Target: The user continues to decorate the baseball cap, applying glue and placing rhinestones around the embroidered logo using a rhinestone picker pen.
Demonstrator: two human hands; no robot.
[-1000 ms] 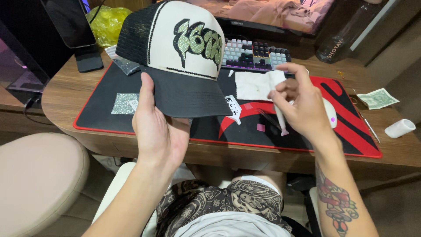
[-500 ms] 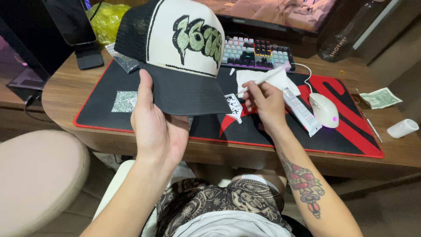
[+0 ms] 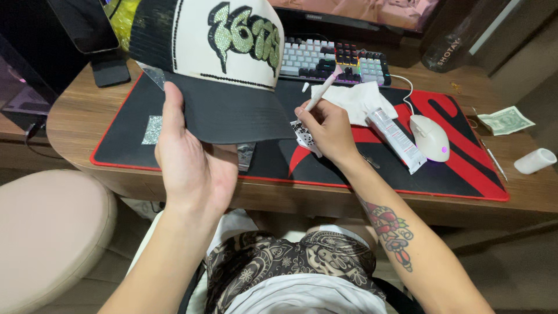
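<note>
Holding a black and white cap point(image 3: 215, 70) up over the back left part of the black and red mat point(image 3: 465, 168). Gripping its brim with the left hand point(image 3: 189, 166), thumb flat on top and the other fingers tucked under.

Pinching a thin pink and white stick point(image 3: 322, 90) in the right hand point(image 3: 328, 131), fingers closed tight round it, over the middle of the mat. Resting on or just above a small spotted sheet point(image 3: 305, 138) there; hard to tell which.

Best to keep the cap still and level. Better to grip the stick low, like a pencil, and move it slowly. Good to lean the wrist on the mat to stop shaking.

Cannot see the left fingers under the brim. Cannot make out the low tip of the stick behind the right fingers. Top of the cap cut off at the edge.
</note>
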